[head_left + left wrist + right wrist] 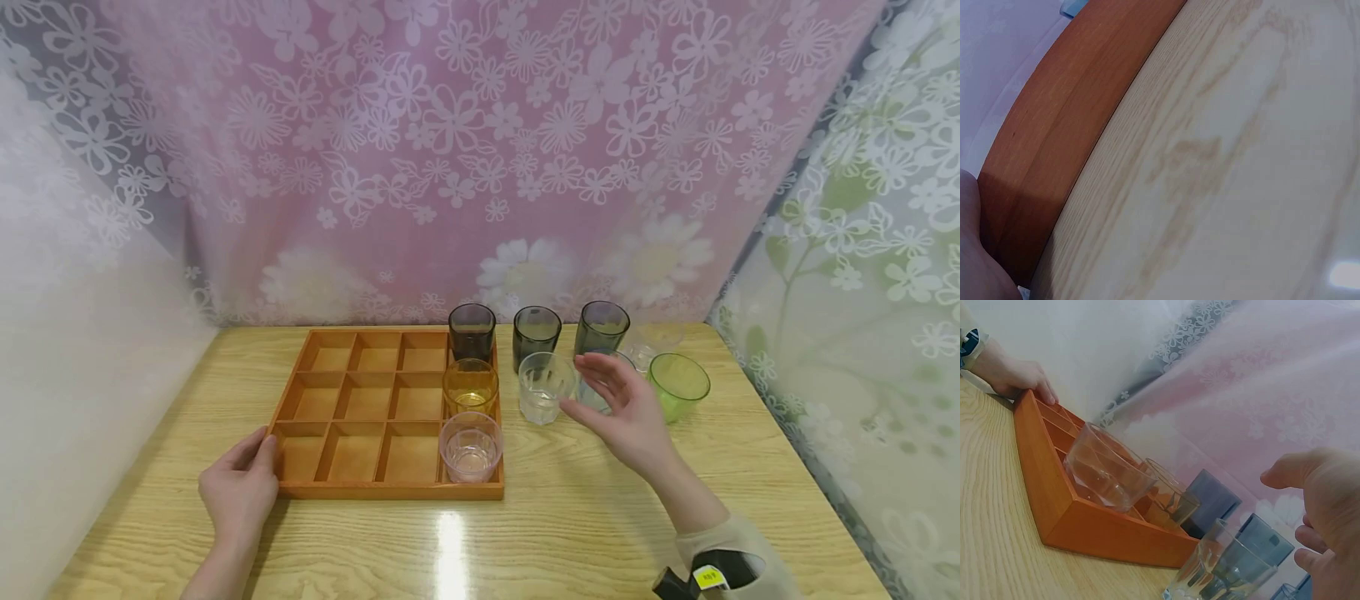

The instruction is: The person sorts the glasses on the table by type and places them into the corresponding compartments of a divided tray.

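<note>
My left hand (pixel 242 485) grips the near left corner of a wooden compartment tray (pixel 390 492), thumb at the rim. In the tray's right column stand a dark grey glass (pixel 472 333), an amber glass (pixel 471 398) and a pale pink glass (pixel 471 450), back to front. To the right of the tray, a clear faceted glass (pixel 542 392) stands upright on the table. Close beside it is my right hand (pixel 630 421), fingers spread apart and nothing between them. A pale bluish glass (pixel 592 398) is partly hidden behind that hand.
Two dark grey glasses, one nearer the tray (pixel 536 333) and one farther right (pixel 602 329), stand at the back. A green glass (pixel 678 387) and a clear glass (pixel 640 354) are on the right. A flowered curtain (pixel 480 167) hangs behind the table.
</note>
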Motion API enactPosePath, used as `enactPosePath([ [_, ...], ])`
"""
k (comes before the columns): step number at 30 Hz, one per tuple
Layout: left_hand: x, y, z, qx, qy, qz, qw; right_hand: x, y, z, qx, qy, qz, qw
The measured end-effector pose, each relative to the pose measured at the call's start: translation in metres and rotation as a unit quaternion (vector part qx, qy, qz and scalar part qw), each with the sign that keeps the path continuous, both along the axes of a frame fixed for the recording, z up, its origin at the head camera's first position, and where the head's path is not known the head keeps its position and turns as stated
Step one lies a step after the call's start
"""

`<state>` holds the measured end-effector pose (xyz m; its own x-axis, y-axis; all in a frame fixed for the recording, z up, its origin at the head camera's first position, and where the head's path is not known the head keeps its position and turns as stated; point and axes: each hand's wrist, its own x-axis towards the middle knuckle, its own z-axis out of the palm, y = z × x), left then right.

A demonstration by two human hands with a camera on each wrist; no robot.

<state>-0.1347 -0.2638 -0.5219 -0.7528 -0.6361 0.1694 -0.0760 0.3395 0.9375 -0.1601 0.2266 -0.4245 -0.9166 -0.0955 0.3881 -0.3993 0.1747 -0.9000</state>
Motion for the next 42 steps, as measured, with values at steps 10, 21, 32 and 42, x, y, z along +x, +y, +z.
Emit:
enactPosePath([
  [10,0.0,0.001,0.001,-0.001,0.003,0.004,1.0,0.009,0.008,-0.008,0.016,-0.017,-0.013,0.9996],
  [21,0.0,0.001,0.001,0.002,0.009,0.006,0.9999,0.014,0.003,-0.029,0.002,-0.038,-0.004,0.9993],
  [32,-0.001,-0.001,0.0,-0.001,0.012,0.007,0.9999,0.009,-0.015,-0.044,0.08,-0.085,-0.027,0.9928],
  [42,0.0,0.001,0.002,0.004,0.01,0.0,0.9999,-0.018,-0.041,-0.061,0.042,-0.11,-0.067,0.9907],
])
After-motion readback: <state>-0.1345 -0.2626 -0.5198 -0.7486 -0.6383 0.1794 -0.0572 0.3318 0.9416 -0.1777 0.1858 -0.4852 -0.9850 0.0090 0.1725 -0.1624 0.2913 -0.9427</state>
